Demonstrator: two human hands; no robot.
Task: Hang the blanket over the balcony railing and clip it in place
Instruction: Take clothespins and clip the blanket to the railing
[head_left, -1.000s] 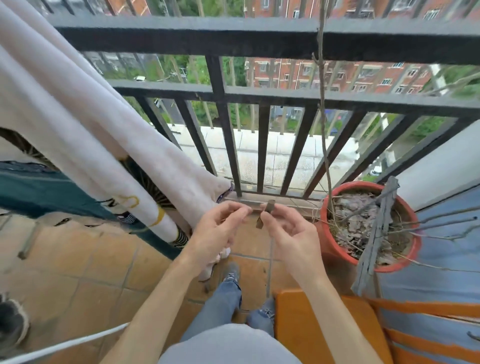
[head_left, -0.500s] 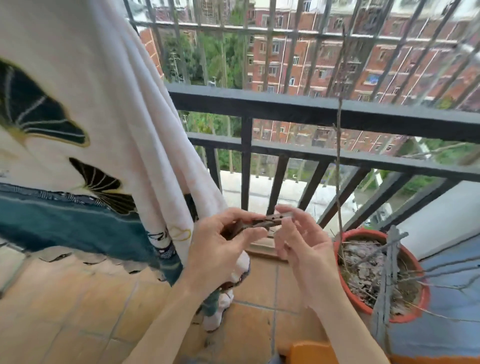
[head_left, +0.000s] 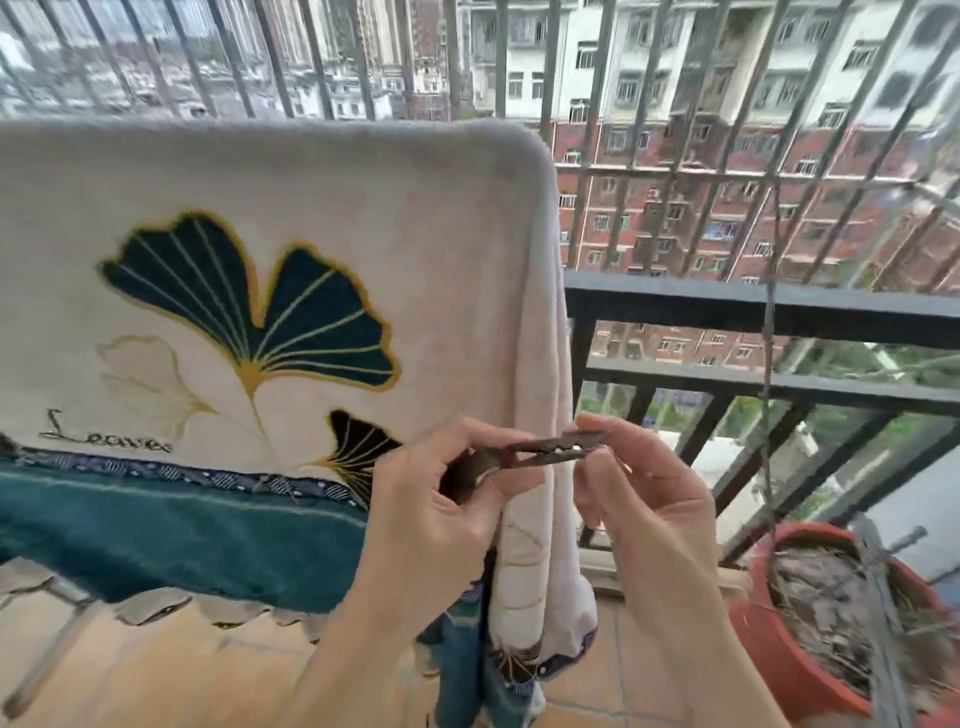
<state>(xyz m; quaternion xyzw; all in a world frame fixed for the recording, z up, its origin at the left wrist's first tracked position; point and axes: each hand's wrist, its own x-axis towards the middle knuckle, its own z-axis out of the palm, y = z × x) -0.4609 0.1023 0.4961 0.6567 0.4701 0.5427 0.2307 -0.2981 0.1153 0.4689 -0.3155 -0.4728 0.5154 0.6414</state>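
A cream blanket (head_left: 415, 218) with dark teal ginkgo leaves and a teal lower band hangs draped over a high bar on the left, its right edge falling in folds. The dark balcony railing (head_left: 753, 306) runs to its right. A brown wooden clothespin (head_left: 545, 449) lies level in front of the blanket's right edge. My left hand (head_left: 441, 514) pinches its left end, and my right hand (head_left: 644, 493) holds its right tip between thumb and fingers.
A red flowerpot (head_left: 779, 660) with dry leaves, a thin bare stem and a grey stick stands at the lower right by the railing. Orange floor tiles (head_left: 156, 670) lie below. Thin window bars (head_left: 623, 104) rise above the railing, with apartment blocks beyond.
The view has tilted up from the floor to the blanket's top edge. My hands have risen with the clothespin, which turned from upright to level.
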